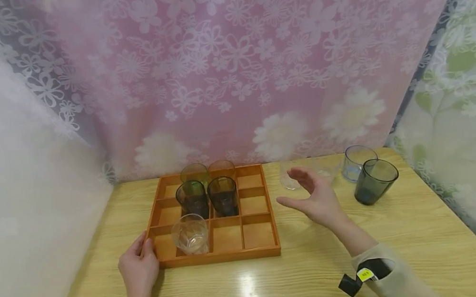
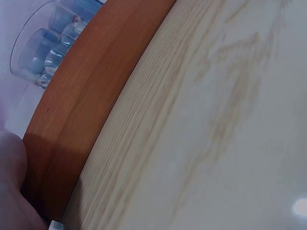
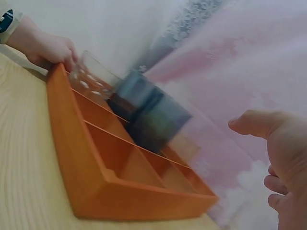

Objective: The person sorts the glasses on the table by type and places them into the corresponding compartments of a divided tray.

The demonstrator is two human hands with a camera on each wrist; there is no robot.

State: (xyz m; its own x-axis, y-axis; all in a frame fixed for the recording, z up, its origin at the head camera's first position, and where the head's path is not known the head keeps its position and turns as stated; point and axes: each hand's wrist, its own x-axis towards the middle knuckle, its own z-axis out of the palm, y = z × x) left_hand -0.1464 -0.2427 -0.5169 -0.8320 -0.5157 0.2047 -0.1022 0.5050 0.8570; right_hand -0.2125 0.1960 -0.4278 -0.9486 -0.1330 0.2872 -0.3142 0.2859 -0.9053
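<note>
My left hand [image 1: 137,268] grips the left side of a wooden compartment tray [image 1: 222,256] near its front corner. A clear glass [image 1: 191,236] stands in the tray's front row. Behind it are two dark glasses [image 1: 193,200], with a greenish glass [image 1: 194,172] and an amber glass [image 1: 222,169] in the back row. To the right of the tray, my right hand [image 1: 318,200] hovers with thumb and fingers spread, nothing between them. Just beyond it, a clear glass [image 1: 289,180] and another faint clear one [image 1: 329,170], partly hidden by the hand, stand on the table.
At the back right, a bluish clear glass [image 1: 354,162] stands behind a dark grey glass [image 1: 372,185]. The wooden table [image 1: 319,279] meets a pink flowered curtain [image 1: 230,72] at its back edge. Pale sheets hang on both sides.
</note>
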